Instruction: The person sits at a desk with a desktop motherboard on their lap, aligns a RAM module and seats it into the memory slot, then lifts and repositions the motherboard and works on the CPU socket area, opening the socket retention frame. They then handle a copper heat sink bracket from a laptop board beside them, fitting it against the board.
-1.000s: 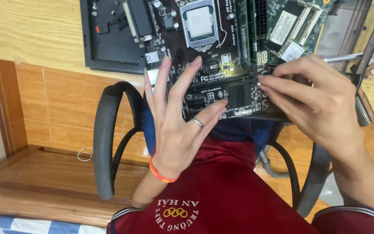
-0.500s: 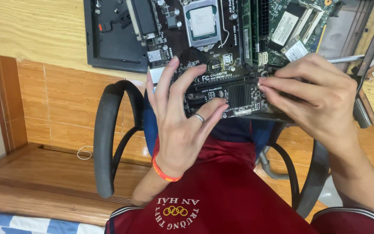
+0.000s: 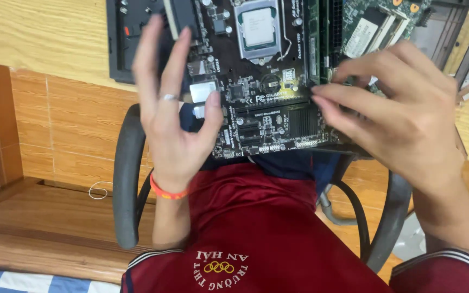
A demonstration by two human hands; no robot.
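A black computer motherboard [image 3: 267,81] with a silver processor [image 3: 257,24] in its socket lies on a wooden table [image 3: 39,38]. Its near edge hangs over my lap. My left hand [image 3: 172,125], with a ring and an orange wristband, is raised over the board's left side. Its fingers are spread and its thumb rests by the near left edge. My right hand [image 3: 408,125] curls over the board's right near corner, fingertips pressed on it beside the memory slots.
A green circuit board [image 3: 375,27] lies at the back right. A black case part [image 3: 118,43] sits under the motherboard's left side. Black chair armrests [image 3: 127,179] flank my red shirt. A rubber band [image 3: 97,190] lies on the wooden floor.
My left hand has lifted off the board's near middle and moved left and up, fingers straighter. My right hand stays on the right near corner.
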